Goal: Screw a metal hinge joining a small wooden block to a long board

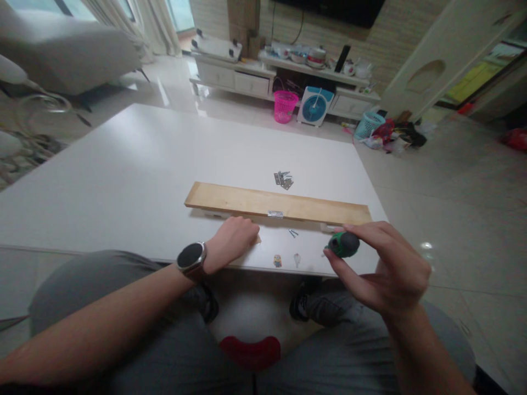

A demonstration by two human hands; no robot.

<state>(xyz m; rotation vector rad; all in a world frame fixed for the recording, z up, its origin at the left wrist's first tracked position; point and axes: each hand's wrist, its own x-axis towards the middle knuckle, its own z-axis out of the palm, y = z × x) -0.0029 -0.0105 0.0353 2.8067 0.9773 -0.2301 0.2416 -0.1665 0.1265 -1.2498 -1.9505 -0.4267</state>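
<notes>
My right hand [382, 269] grips a green and black screwdriver [343, 244] between thumb and fingers, its handle end towards me and most of its shaft hidden. Curled closed on the table, my left hand [234, 238] wears a watch at the wrist. A small tan piece [258, 240] shows by its fingers; the grip itself is hidden. Beyond both hands a long wooden board [247, 199] lies across, raised on something white. One metal hinge [275, 214] sits at the board's near edge. Loose screws [293, 233] lie between my hands, in front of the board.
Behind the board is a small pile of hinges and screws [284, 180]. Two small stickers [277, 260] mark the white table [164, 148] near its front edge. A pink basket [285, 106] and a blue fan [315, 106] stand on the floor beyond.
</notes>
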